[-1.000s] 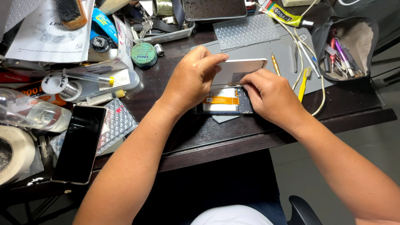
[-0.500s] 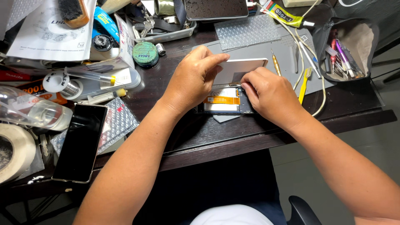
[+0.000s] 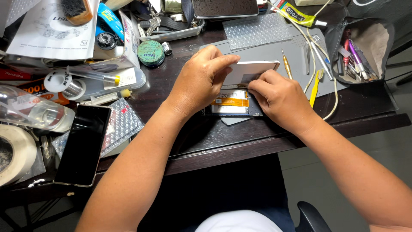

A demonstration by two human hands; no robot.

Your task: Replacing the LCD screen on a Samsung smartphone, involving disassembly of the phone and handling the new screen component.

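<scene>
Opened phone (image 3: 234, 103) lies on grey mat (image 3: 296, 51) mid-surface, orange flex strip showing; left hand (image 3: 201, 81) pinches the lifted white panel (image 3: 253, 71) by its edge; right hand (image 3: 281, 99) curled, fingertips pressed at the hinge w/ panel, can't tell if it holds a tool; risk as I judge: panel lifted too far tears the flex; slip of fingers could scratch the board.

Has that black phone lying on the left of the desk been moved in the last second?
No. The black phone lies at the same slant on the bubble wrap, as far from the tape roll as before.
</scene>
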